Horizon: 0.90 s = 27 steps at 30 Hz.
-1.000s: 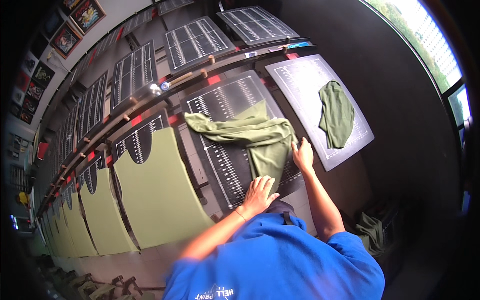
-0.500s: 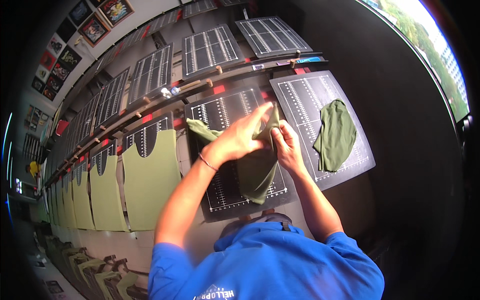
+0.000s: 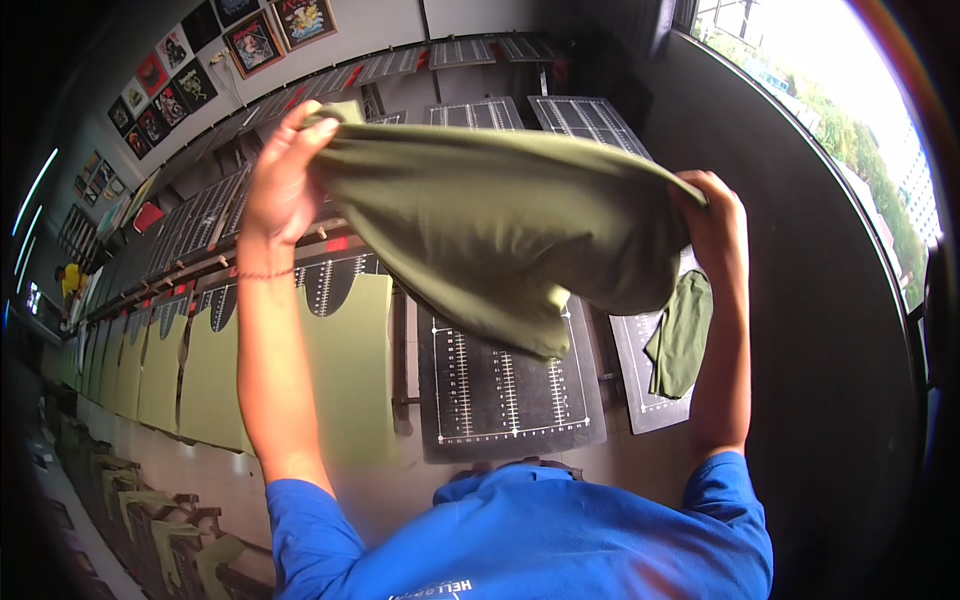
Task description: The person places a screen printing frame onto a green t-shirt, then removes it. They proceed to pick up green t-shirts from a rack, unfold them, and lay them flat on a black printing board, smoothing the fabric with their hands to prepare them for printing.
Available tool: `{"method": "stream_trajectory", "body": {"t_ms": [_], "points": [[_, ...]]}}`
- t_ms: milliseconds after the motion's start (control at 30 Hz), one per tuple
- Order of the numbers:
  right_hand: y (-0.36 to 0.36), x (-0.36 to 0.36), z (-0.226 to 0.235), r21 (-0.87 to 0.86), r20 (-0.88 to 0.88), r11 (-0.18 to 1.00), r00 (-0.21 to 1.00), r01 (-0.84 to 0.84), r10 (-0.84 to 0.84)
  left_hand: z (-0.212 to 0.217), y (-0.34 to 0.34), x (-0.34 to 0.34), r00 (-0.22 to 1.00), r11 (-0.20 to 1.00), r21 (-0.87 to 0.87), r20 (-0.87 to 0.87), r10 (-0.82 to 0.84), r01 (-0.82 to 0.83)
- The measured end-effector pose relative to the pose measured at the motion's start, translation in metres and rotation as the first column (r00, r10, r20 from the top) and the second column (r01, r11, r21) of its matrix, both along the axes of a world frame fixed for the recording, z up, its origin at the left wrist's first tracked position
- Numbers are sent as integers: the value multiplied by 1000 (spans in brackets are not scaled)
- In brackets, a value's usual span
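Over a black board, creased olive cloth sags, clutched by the left hand and right hand.

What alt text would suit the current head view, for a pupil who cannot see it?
A person's left hand and right hand hold up a green cloth, spread between them above a white-marked black board. A second cloth lies on the board at right; lighter green pieces lie spread in a row at left.
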State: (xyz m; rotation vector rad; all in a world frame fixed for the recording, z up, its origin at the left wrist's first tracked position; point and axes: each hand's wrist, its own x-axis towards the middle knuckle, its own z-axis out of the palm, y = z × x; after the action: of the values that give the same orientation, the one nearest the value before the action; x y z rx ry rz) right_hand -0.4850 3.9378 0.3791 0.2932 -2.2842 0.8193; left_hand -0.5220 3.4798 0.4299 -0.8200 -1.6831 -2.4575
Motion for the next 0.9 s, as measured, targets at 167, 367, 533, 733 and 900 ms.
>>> {"method": "stream_trajectory", "body": {"t_ms": [167, 367, 533, 733, 900], "points": [[9, -116, -23, 225, 169, 899, 894, 375, -415, -77, -22, -92, 855, 458, -727, -380, 352, -511], [-1, -102, 12, -21, -130, 938, 929, 346, -346, -23, 2, -71, 477, 218, -433, -689, 547, -875], [10, -1, 7, -220, -234, 975, 970, 10, -63, -40, 14, 40, 493, 481, -172, -525, 694, -860], [20, 66, -122, -510, 101, 850, 972, -132, 212, -172, 0, 130, 526, 423, -330, -351, 775, -844], [15, 74, -255, -589, 263, 806, 930, -57, 258, -284, 5, 161, 609, 247, -695, -335, 719, -675]]}}
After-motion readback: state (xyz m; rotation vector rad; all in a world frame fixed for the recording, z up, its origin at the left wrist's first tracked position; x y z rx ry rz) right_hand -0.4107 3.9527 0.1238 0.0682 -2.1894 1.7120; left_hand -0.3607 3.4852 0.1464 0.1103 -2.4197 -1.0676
